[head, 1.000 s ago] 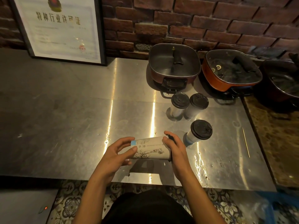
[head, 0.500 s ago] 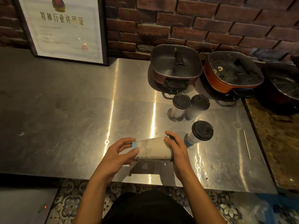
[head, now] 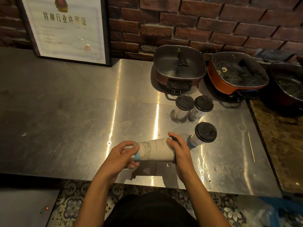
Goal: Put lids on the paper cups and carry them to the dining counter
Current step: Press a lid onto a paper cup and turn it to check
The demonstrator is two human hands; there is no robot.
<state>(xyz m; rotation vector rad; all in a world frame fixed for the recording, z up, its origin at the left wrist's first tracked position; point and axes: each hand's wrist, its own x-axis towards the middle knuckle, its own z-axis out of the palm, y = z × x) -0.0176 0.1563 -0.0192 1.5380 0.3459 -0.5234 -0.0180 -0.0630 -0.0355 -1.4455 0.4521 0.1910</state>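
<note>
I hold a white paper cup (head: 155,150) with a line drawing and a blue base on its side, just above the steel table (head: 68,122). My left hand (head: 121,155) grips the blue bottom end. My right hand (head: 178,149) covers the mouth end, where a black lid (head: 174,139) shows only as a thin edge between the fingers. Three more cups stand upright with black lids on: one (head: 204,133) right of my right hand, two (head: 184,104) (head: 203,104) side by side farther back.
Two square electric pots (head: 179,66) (head: 236,72) with glass lids stand at the back right against the brick wall; a third (head: 288,84) is at the right edge. A framed certificate (head: 65,28) leans at the back left. A thin wooden stick (head: 250,146) lies at the right.
The cup has turned in my hands, so a different part of its drawing faces up. Both hands stay on its two ends. The standing cups have not moved.
</note>
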